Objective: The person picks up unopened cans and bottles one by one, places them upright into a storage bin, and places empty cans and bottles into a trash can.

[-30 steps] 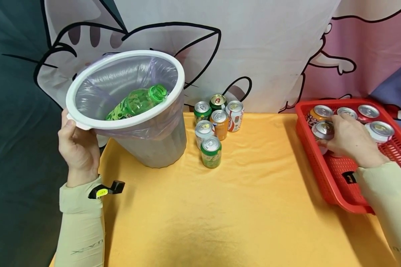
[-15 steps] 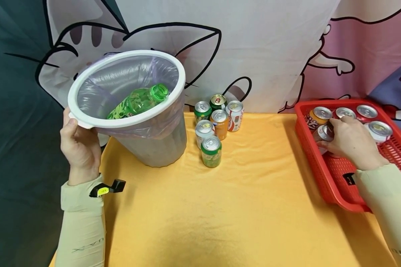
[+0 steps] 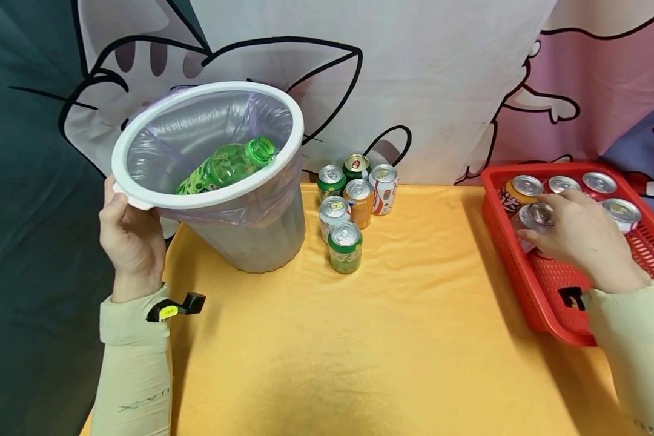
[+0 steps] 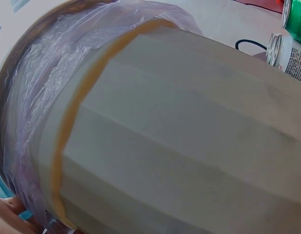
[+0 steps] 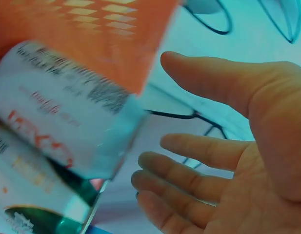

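My left hand (image 3: 133,242) grips the white rim of a grey trash bin (image 3: 245,245), which stands tilted on the table's left side. A lilac liner (image 4: 48,83) covers the bin's edge in the left wrist view, and a green plastic bottle (image 3: 231,166) lies inside. Over the red basket (image 3: 515,272) is my right hand (image 3: 588,236), close to the top of a silver-topped can (image 3: 539,213). In the right wrist view its thumb (image 5: 204,73) and fingers are spread, apart from a white can (image 5: 62,107) with red lettering.
Several drink cans stand grouped beside the bin, with a green can (image 3: 345,248) in front. Inside the basket are further cans, among them an orange can (image 3: 523,192) and a white-topped can (image 3: 621,213). Yellow cloth (image 3: 414,333) covers the table; a printed curtain (image 3: 441,79) hangs behind.
My right hand has loosened from the can in the basket and shifted slightly right and toward me. The can's lid shows more. My left hand and the bin have barely moved.
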`<state>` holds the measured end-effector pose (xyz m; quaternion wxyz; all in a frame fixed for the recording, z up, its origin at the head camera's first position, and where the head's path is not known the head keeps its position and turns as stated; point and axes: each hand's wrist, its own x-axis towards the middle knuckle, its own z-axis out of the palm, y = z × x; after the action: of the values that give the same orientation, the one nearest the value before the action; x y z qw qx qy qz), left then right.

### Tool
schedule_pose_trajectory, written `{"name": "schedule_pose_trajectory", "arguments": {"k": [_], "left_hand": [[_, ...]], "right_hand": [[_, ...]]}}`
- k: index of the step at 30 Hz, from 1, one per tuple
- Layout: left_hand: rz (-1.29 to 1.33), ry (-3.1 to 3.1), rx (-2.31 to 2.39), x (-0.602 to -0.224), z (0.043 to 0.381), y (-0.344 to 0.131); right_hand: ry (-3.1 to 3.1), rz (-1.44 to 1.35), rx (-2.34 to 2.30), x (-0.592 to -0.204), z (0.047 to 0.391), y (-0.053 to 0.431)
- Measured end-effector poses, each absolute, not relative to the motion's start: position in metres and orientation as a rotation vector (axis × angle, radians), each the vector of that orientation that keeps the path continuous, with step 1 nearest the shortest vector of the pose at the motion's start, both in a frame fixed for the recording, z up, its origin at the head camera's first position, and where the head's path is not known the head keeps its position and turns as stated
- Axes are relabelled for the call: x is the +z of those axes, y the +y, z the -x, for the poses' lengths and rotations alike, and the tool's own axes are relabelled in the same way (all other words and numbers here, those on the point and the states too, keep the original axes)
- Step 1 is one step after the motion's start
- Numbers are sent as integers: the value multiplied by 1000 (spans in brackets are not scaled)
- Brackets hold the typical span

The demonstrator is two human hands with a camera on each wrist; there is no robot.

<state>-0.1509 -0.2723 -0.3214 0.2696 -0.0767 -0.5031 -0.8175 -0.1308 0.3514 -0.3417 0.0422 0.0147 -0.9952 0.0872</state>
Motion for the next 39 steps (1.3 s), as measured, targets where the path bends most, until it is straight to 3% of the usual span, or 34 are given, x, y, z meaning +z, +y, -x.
{"name": "schedule_pose_trajectory", "arguments": {"k": [15, 22, 39], "left_hand": [[213, -1342, -2205, -321, 152, -272], [209, -1331, -2213, -321, 151, -273], [204, -1361, -2197, -320, 152, -272]], "right_hand": [[-2824, -58, 442, -326, 94, 310], [-2703, -229, 457, -322, 84, 291], [-2714, -511, 747, -354, 108, 196]]}}
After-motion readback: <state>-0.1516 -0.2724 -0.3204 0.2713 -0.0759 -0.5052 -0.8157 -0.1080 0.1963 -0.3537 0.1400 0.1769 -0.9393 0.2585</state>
